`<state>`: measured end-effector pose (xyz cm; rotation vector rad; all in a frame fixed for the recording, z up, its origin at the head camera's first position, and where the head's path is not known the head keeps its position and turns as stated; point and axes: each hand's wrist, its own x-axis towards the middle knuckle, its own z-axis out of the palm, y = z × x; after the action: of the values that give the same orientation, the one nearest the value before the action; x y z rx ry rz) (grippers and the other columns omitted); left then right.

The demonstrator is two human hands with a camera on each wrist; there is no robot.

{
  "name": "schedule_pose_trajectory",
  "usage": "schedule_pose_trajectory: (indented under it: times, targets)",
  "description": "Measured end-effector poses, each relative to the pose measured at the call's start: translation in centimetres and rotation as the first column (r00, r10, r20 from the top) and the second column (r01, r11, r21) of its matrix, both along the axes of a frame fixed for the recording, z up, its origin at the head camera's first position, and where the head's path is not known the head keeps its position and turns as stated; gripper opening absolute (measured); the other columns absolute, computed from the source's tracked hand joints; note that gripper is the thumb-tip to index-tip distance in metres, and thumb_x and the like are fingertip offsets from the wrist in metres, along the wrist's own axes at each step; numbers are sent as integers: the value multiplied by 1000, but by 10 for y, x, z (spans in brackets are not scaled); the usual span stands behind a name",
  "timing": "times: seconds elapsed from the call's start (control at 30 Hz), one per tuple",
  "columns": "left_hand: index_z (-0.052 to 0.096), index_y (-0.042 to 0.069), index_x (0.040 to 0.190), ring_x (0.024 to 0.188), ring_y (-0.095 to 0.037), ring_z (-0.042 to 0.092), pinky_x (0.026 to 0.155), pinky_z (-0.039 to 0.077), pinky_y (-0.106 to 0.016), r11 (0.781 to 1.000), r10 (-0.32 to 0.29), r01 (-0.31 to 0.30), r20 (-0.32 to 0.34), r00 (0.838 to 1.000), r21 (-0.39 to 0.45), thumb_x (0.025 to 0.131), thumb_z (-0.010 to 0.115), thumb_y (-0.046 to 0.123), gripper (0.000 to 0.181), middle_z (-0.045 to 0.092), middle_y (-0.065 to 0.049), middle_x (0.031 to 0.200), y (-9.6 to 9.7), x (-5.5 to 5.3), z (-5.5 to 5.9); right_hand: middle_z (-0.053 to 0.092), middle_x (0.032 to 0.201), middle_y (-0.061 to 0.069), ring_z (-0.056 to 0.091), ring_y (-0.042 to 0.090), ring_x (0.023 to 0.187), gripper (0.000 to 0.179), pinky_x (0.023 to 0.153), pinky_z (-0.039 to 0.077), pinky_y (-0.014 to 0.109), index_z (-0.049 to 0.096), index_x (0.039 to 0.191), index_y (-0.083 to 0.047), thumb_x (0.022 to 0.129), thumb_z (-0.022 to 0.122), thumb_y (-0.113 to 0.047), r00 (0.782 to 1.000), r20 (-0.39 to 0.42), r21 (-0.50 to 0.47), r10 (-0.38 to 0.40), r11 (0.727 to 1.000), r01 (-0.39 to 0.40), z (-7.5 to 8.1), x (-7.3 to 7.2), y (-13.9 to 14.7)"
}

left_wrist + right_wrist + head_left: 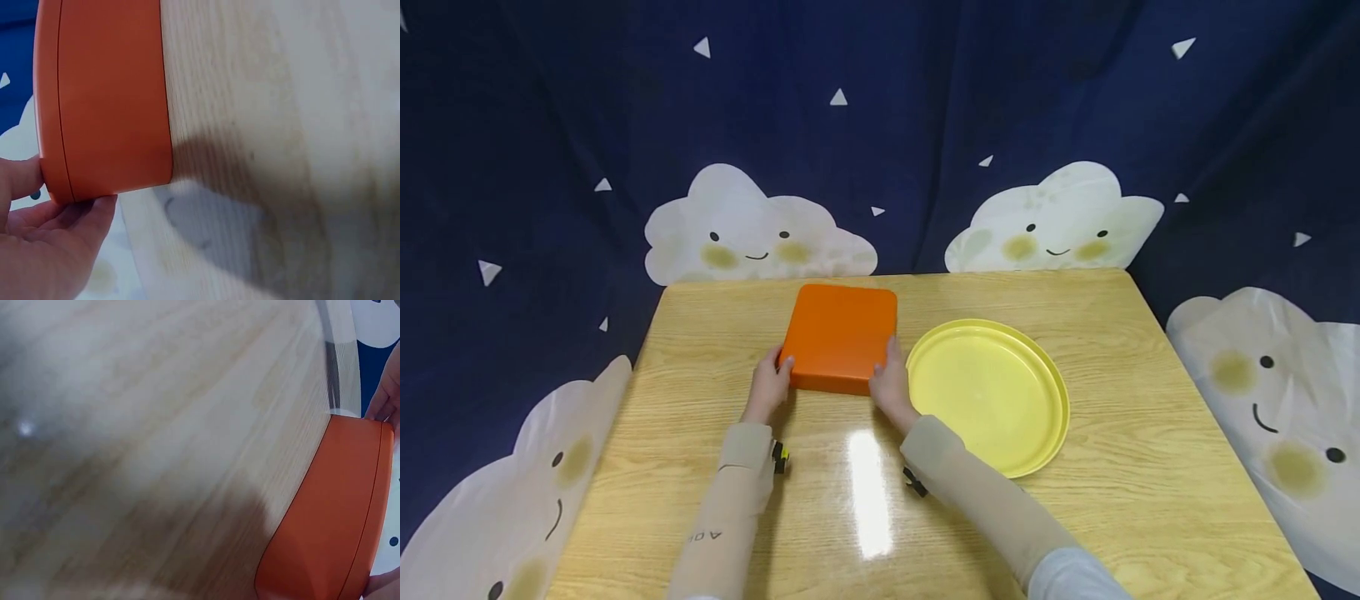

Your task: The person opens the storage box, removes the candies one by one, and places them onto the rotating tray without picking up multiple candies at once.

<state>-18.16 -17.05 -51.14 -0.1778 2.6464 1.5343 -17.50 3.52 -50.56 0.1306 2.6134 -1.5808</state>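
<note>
While both hands gripped it, the orange box (841, 336) lay on the wooden worktop (715, 333) toward the far edge, slightly left of centre, in the head view. The left hand (769, 385) held the box's near left corner, thumb up on the lid. The right hand (891, 385) clasped the near right corner, fingers curled against its side. A yellow plate (988, 392) sat just beside the box on the right, close to the right hand, reaching toward the worktop's middle. A blue backdrop with white clouds (758, 229) hung behind the far edge.

From the left wrist view, the orange box (103, 100) showed its side wall and lid seam, resting on the worktop (281, 125); the left hand (44, 244) pinched its corner, thumb on one face and fingers on the other.

From the right wrist view, the orange box (331, 519) stood on the worktop (156, 425), with fingertips (382, 403) of the right hand touching its top edge.
</note>
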Motion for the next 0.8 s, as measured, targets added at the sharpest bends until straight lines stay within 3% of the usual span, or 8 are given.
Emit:
schedule_pose_trajectory:
  times: [0.43, 0.53, 0.8]
  targets:
    - [32, -8, 137, 120, -37, 43, 98, 38, -47, 998, 57, -58, 20, 998, 24, 98, 41, 13, 45, 39, -27, 135, 5, 34, 1, 11, 150, 22, 8, 32, 138, 59, 112, 12, 42, 12, 143, 6, 92, 41, 2, 999, -33, -9, 39, 999, -39, -5, 24, 3]
    - [32, -9, 136, 125, -37, 38, 103, 33, -46, 997, 67, -68, 9, 998, 26, 97, 41, 13, 46, 37, -28, 137, 5, 41, 0, 13, 149, 24, 10, 33, 138, 58, 112, 12, 43, 13, 143, 7, 92, 42, 2, 998, -48, -4, 44, 999, -44, -6, 28, 5]
    - [34, -12, 134, 124, -41, 38, 101, 34, -48, 995, 97, -96, -35, 995, 21, 96, 43, 10, 44, 38, -32, 134, 8, 62, -2, 13, 148, 25, 10, 33, 138, 57, 111, 12, 45, 14, 142, 8, 92, 42, 2, 995, -60, -8, 83, 996, -84, -7, 43, 8]
